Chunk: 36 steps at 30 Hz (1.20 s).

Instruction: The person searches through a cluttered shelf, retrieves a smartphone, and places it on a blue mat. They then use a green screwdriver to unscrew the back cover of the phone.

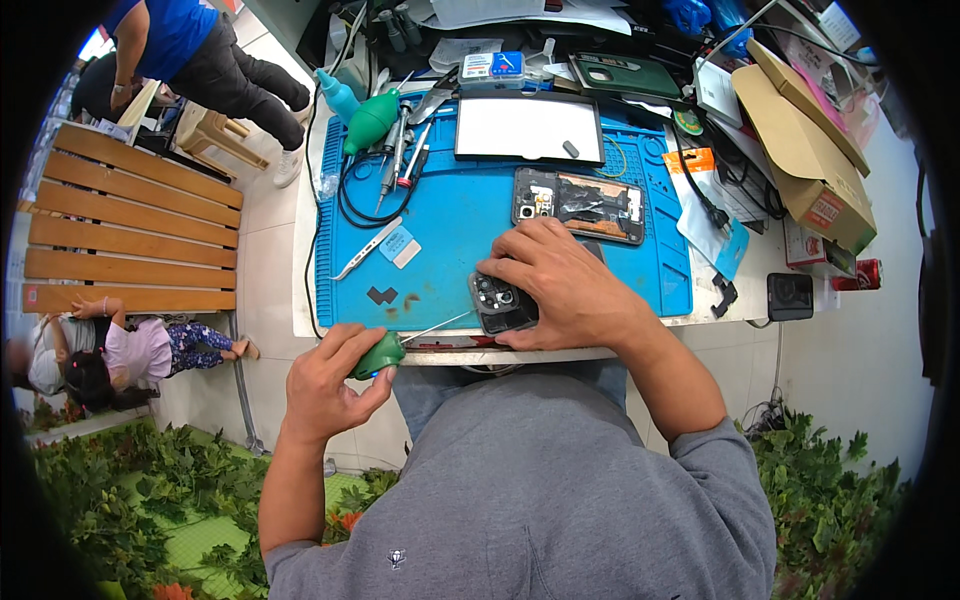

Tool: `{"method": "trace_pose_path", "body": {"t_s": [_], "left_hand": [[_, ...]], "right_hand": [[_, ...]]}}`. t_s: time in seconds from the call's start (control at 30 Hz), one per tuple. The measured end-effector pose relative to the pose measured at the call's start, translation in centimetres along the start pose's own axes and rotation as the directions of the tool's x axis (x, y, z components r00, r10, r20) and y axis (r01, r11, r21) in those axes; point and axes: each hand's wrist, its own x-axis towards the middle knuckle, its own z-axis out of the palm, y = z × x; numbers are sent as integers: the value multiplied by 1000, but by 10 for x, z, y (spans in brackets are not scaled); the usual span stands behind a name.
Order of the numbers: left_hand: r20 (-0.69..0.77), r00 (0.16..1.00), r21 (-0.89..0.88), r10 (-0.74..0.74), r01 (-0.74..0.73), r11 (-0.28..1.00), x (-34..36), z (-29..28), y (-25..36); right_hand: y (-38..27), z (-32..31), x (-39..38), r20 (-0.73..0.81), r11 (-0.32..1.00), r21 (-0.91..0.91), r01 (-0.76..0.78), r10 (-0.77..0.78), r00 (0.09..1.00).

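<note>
My left hand (pixel 335 385) is at the table's front edge, closed round a green squeeze bulb (pixel 378 355). From it a thin metal tip (pixel 440 326) reaches right, close to the camera corner of a dark phone back cover (pixel 508 318). Whether tip and cover touch, I cannot tell. My right hand (pixel 565 285) grips this cover by its edges and hides much of it. Just beyond lies an opened phone (pixel 625 212), its inner parts bare, on the blue work mat (pixel 450 230).
A white-topped tray (pixel 525 125) stands behind the phone. Screwdrivers (pixel 398 150), another green bulb (pixel 372 122) and a cable lie back left. A white pen-shaped tool (pixel 367 248) lies left. Cardboard boxes (pixel 800 160) crowd the right. A person (pixel 215 60) stands far left, near a slatted bench (pixel 130 220).
</note>
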Motion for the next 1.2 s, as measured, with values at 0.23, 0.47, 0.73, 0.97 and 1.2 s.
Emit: {"method": "trace_pose_path", "body": {"t_s": [0.23, 0.47, 0.73, 0.97, 1.2], "left_hand": [[14, 1000, 13, -5, 5, 1000, 6, -2, -2], [19, 998, 2, -56, 56, 998, 9, -5, 5], [39, 990, -3, -137, 137, 991, 12, -7, 14], [45, 986, -3, -158, 158, 987, 11, -9, 20], [69, 984, -16, -164, 165, 986, 11, -12, 20]], "right_hand": [[-1, -1, 0, -1, 1000, -8, 3, -3, 1000], [-1, -5, 1, -4, 1000, -3, 24, -24, 1000], [-1, -10, 3, 23, 1000, 10, 23, -23, 999], [-2, -8, -1, 21, 999, 29, 30, -30, 999], [-1, -7, -1, 6, 999, 26, 30, -30, 1000]]}}
